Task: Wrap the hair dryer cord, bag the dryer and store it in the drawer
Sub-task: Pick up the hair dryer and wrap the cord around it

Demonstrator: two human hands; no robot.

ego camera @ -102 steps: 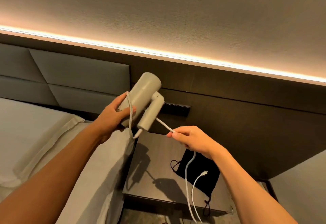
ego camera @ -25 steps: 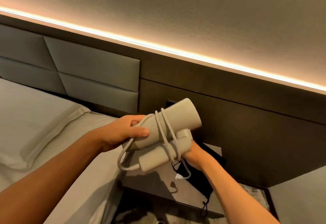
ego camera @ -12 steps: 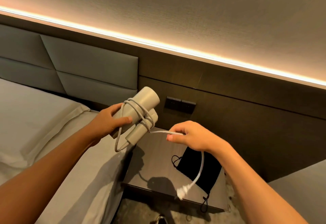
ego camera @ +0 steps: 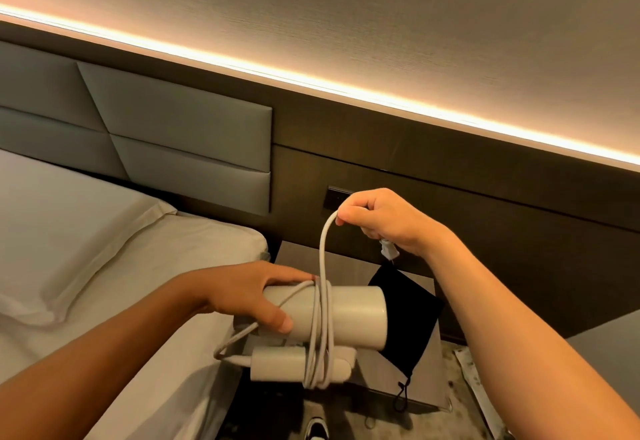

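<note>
Head view: left hand (ego camera: 249, 296) grips the hair dryer (ego camera: 349, 311) above the desk (ego camera: 377, 380); right hand (ego camera: 377, 220) fingers pinch the cord (ego camera: 322, 252), lifted since half a second ago. Plug (ego camera: 388, 251) nearly reached; wrapping almost finished, bag (ego camera: 408, 315) waits.

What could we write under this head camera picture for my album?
Left hand steadies the hair dryer while the right hand pulls the cord up, above the black bag.

Dim, warm room lit by a glowing LED strip (ego camera: 311, 88) along the wall; the left forearm lies in shadow, straight lines bow toward the frame edges, detail slightly soft
</note>
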